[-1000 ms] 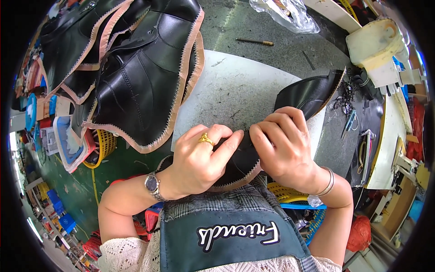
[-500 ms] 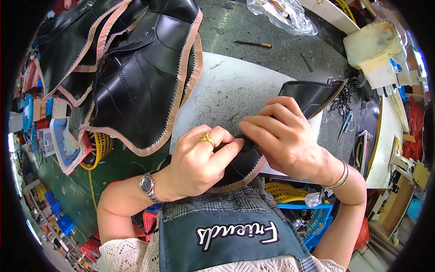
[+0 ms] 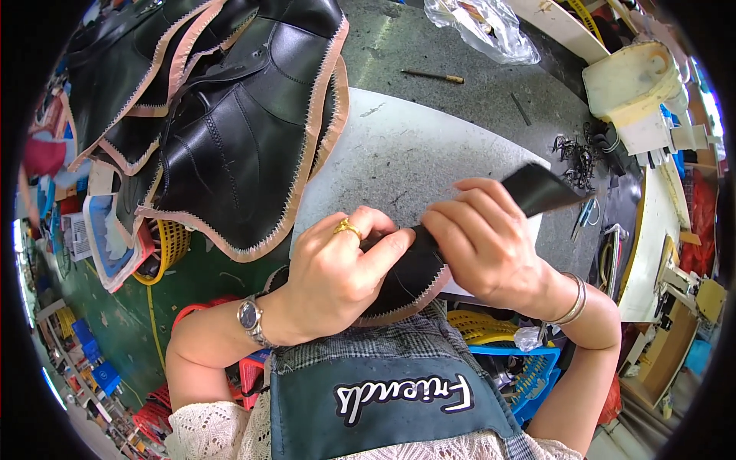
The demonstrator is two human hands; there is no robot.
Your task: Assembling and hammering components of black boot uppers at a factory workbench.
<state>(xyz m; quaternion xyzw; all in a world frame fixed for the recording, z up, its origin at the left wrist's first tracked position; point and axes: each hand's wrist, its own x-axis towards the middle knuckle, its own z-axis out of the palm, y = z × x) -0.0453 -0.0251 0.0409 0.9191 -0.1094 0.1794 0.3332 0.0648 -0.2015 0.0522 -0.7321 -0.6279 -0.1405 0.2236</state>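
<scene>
Both my hands grip one black leather piece (image 3: 420, 267) with a tan zigzag edge, folded over the near edge of a grey stone slab (image 3: 414, 149). My left hand (image 3: 333, 272), with a gold ring and a wristwatch, pinches its near end. My right hand (image 3: 491, 245), with a bangle at the wrist, wraps over the middle. The piece's far end (image 3: 540, 188) sticks out to the right, above the slab.
A stack of black leather pieces with tan zigzag edges (image 3: 230, 130) lies at the upper left. A crumpled plastic bag (image 3: 479, 27), a thin tool (image 3: 433, 75), a cream machine part (image 3: 636, 80), small metal bits (image 3: 579, 153) and scissors (image 3: 583, 218) sit further back and right.
The leather piece has been folded tighter and its far end lifted and narrowed. My right hand has slid along it toward my left hand.
</scene>
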